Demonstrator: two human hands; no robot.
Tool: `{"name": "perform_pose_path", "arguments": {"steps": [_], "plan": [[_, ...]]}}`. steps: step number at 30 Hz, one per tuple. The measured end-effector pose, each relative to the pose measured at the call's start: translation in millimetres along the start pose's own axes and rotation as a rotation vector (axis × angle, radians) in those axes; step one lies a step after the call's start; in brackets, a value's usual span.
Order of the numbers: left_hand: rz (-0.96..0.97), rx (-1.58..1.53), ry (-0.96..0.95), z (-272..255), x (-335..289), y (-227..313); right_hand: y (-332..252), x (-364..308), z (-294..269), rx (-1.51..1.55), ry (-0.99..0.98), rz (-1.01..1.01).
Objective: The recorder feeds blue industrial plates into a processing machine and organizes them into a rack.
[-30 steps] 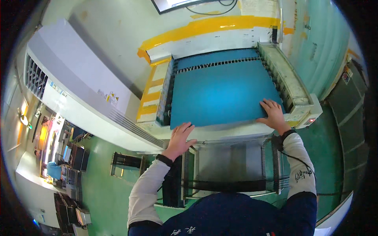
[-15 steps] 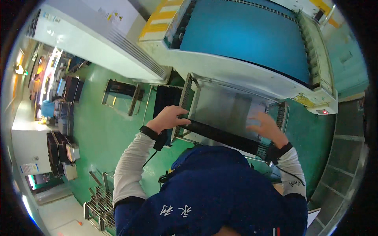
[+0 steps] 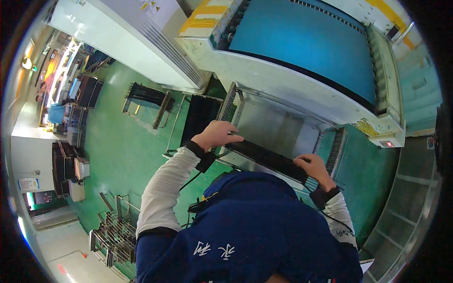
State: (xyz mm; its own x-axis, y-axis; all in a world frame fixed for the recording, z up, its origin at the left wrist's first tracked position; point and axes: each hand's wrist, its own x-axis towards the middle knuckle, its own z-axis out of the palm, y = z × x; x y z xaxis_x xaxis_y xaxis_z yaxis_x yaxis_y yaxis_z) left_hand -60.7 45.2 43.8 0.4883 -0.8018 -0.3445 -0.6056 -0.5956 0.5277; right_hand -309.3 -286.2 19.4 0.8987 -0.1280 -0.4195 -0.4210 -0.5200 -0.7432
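My left hand (image 3: 218, 135) is at the left end of a row of thin black panels (image 3: 269, 159), its thumb and fingers bent over the end. My right hand (image 3: 315, 170) curls over the right end of the same row, fingers closed against the edge. The panels stand close together in the near part of a metal slotted rack (image 3: 337, 153), in front of my body. How many panels the fingers grip is hidden. Both wrists wear black bands with cables.
Beyond the rack stands a white conveyor machine (image 3: 302, 89) with a large blue sheet (image 3: 306, 49) on top. Another rack with black panels (image 3: 200, 118) is to the left, and a smaller rack (image 3: 146, 101) farther off. Empty metal racks (image 3: 115, 236) stand at lower left; a grey framed partition (image 3: 406, 198) at right.
My right hand has come down and inward onto the right end of the black panels, its fingers curling. My left hand has shifted slightly right. The whole view has turned a little.
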Motion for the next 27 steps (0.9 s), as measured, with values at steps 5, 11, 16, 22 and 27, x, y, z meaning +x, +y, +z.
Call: {"name": "perform_pose_path", "arguments": {"steps": [5, 11, 16, 22, 27], "plan": [[0.007, 0.033, -0.005, -0.6, 6.8, 1.8, -18.4, -3.4, -1.1, -0.031, 0.101, 0.008], [0.025, -0.014, 0.017, 5.8, 14.2, -2.9, -11.0, -3.3, 6.4, 0.043, 0.196, -0.048], [0.061, -0.021, 0.037, 7.3, 17.2, -4.8, -9.5, 0.1, 6.6, 0.082, 0.215, -0.078], [0.111, 0.030, 0.144, 9.1, 17.8, 0.8, 3.2, 9.8, 3.5, 0.045, 0.254, -0.073], [0.076, 0.068, 0.081, 9.3, 11.6, 4.4, -5.1, -1.8, 7.9, 0.093, 0.249, -0.033]]}}
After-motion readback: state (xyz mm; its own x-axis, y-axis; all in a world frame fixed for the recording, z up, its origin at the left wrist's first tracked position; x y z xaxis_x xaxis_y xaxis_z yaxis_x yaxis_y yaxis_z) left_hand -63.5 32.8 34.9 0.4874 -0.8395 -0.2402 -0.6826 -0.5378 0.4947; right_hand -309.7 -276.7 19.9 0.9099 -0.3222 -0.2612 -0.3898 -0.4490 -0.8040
